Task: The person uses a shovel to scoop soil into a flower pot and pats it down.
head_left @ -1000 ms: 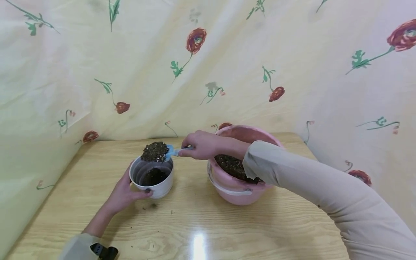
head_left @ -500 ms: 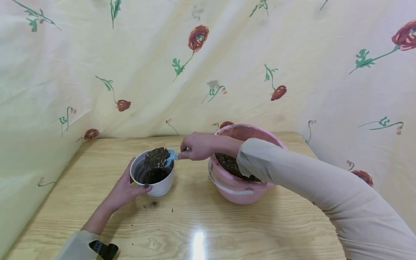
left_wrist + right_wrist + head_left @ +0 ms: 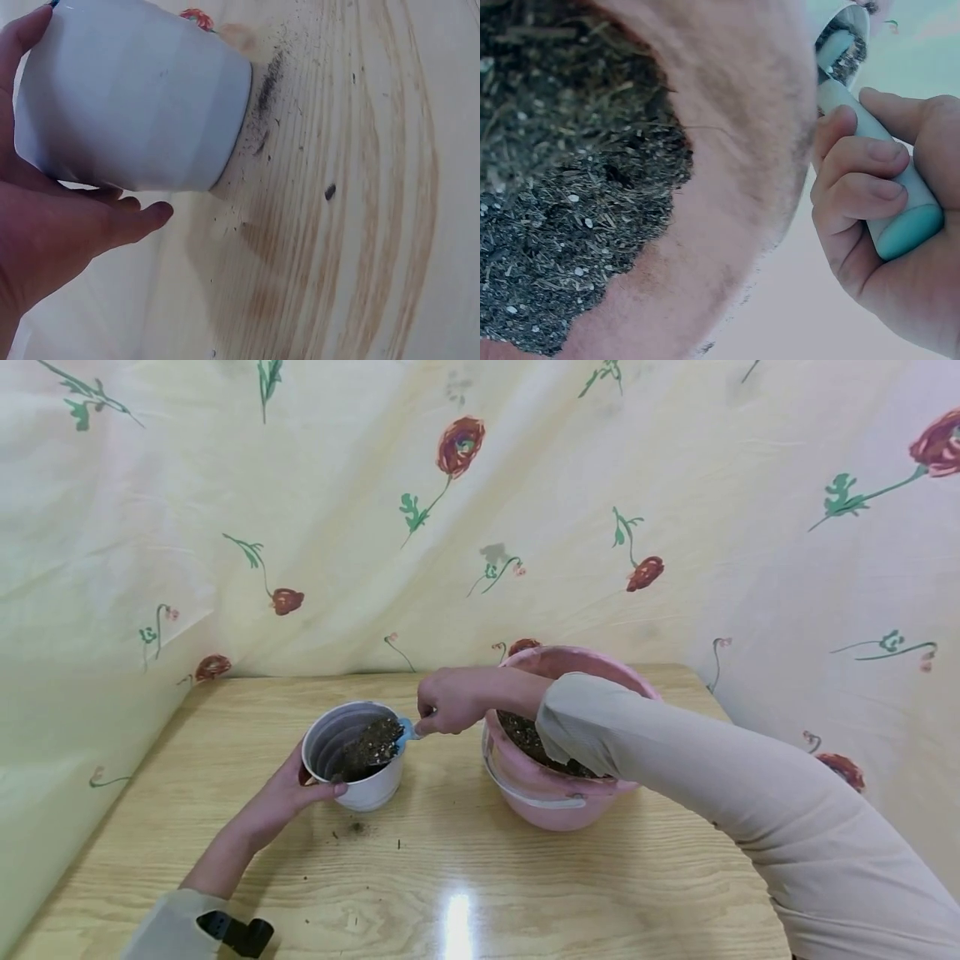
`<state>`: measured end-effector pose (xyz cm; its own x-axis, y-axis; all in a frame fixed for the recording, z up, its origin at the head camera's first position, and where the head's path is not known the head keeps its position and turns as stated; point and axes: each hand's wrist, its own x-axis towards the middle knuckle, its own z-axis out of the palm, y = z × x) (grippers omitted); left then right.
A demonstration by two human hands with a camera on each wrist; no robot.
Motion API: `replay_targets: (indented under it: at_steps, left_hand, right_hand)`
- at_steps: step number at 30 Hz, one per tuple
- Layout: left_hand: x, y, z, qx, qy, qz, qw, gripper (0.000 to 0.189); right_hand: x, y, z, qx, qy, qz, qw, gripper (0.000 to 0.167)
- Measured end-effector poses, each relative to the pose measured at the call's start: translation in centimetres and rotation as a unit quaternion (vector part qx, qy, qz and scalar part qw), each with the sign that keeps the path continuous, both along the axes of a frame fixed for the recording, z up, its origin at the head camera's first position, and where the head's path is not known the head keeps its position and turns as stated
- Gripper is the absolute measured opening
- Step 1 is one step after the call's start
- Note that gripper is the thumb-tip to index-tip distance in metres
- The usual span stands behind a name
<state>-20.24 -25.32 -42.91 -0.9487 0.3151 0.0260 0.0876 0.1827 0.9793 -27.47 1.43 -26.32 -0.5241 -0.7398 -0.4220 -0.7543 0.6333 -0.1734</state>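
Note:
A white flower pot (image 3: 371, 793) stands on the table at left, its ridged inner wall showing. My left hand (image 3: 281, 797) grips it from the left, thumb at the near rim and fingers round the far side. Over the pot, my right hand (image 3: 453, 700) holds a small blue hand trowel (image 3: 407, 732), fingers curled round its thick handle (image 3: 911, 225). The blade dips inside the pot's rim, tilted down, with dark potting soil (image 3: 375, 742) on it. Soil also lies in the pot's bottom, partly hidden behind the load.
A pink bucket (image 3: 551, 814) of dark soil (image 3: 577, 210) stands right of the pot, beneath my right forearm. Its white handle (image 3: 536, 802) hangs down in front. Soil crumbs (image 3: 270, 82) lie on the wooden table (image 3: 570, 893). A flowered cloth (image 3: 337, 510) hangs behind.
The trowel has gone from level above the pot's rim to tilted down inside it, and its soil has slid lower into the pot. My left hand keeps its grip; the pot leans slightly.

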Motion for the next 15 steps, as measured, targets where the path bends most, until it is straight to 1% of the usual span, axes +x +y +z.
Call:
replay_targets:
  at_steps: [3, 10, 15]
  left_hand:
    - [-0.1, 0.05, 0.2, 0.006, -0.008, -0.004, 0.9999, 0.089]
    - [-0.14, 0.23, 0.31, 0.016, -0.028, -0.002, 0.9995, 0.093]
    - [-0.05, 0.33, 0.27, 0.028, -0.03, -0.003, 0.9991, 0.093]
  right_hand:
    - [0.18, -0.12, 0.13, 0.014, 0.007, -0.001, 0.9999, 0.035]
    - [0.44, -0.34, 0.26, 0.019, 0.026, 0.011, 0.9994, 0.033]
    - [0.5, -0.51, 0.48, 0.026, 0.024, 0.002, 0.9994, 0.031]
